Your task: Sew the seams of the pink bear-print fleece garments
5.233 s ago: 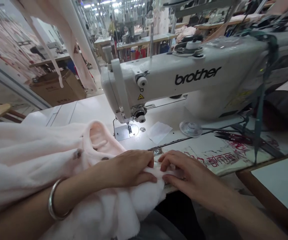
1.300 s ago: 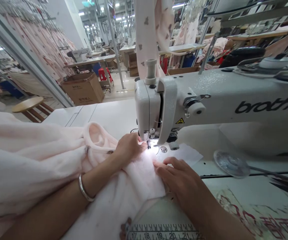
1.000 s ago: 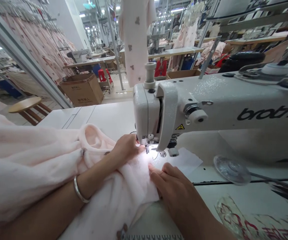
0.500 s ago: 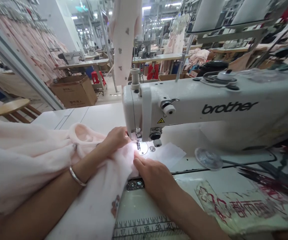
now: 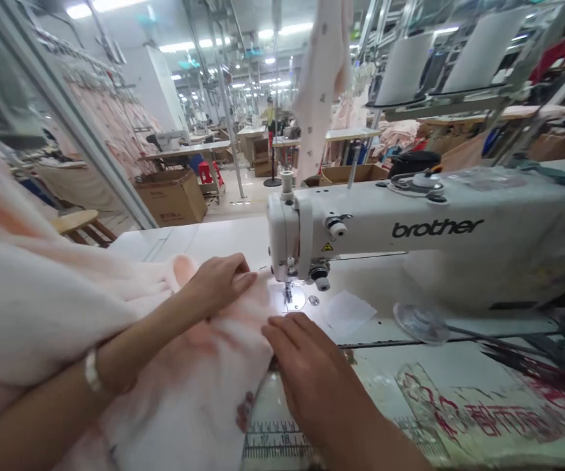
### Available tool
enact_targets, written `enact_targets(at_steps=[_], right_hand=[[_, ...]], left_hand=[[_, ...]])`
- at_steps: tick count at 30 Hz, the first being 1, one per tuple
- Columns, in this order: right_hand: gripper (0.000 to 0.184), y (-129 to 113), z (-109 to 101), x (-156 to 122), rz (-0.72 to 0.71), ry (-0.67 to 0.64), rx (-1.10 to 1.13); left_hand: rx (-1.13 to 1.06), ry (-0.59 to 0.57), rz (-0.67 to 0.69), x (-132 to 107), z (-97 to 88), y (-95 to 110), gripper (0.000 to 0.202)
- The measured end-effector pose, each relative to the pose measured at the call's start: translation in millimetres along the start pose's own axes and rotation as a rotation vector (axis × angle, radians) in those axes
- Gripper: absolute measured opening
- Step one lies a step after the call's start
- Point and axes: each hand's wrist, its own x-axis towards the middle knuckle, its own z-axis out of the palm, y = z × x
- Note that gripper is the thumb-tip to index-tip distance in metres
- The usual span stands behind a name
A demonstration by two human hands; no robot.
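Note:
A pale pink plush garment (image 5: 159, 412) with small brown printed motifs spreads over the left of the table, its edge beside the presser foot (image 5: 289, 292) of a white Brother sewing machine (image 5: 361, 226). Left of the needle, my left hand (image 5: 218, 282) pinches the fabric between thumb and fingers, a silver bangle on its wrist. My right hand (image 5: 314, 366) is closed at the garment's near right edge, just in front of the needle plate (image 5: 298, 297). Its fingertips are partly hidden against the cloth.
A white scrap (image 5: 348, 314) and a clear round dish (image 5: 420, 323) lie right of the needle. Black-handled scissors (image 5: 532, 366) rest farther right. A printed ruler (image 5: 275, 439) runs along the front edge. Behind stand a cardboard box (image 5: 171, 196) and a wooden stool (image 5: 76, 222).
My left hand has drawn back leftward from the needle with the fabric. The right hand has shifted slightly nearer me, its fingers more curled. The camera view has tilted up and turned left.

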Motion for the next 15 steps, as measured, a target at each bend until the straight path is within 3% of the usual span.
enact_targets(at_steps=[2,4,7,12,15], right_hand=[[0.042,-19,-5,-7,-0.114,0.198,0.147],[0.041,-34,-9,-13,-0.155,0.293,0.259],[0.014,-43,-17,-20,0.005,0.318,0.528],[0.028,-31,-38,-30,0.391,0.043,1.185],[0.029,-16,-39,-36,0.391,-0.016,1.156]], left_hand=[[-0.298,-0.158,-0.066,-42,-28.7,10,0.042],[-0.531,-0.238,-0.068,-80,-46.7,20,0.042],[-0.582,-0.202,0.018,-116,-53.8,28,0.025],[-0.605,-0.193,0.063,-123,-46.6,31,0.019],[-0.566,-0.187,0.098,-111,-35.8,31,0.018]])
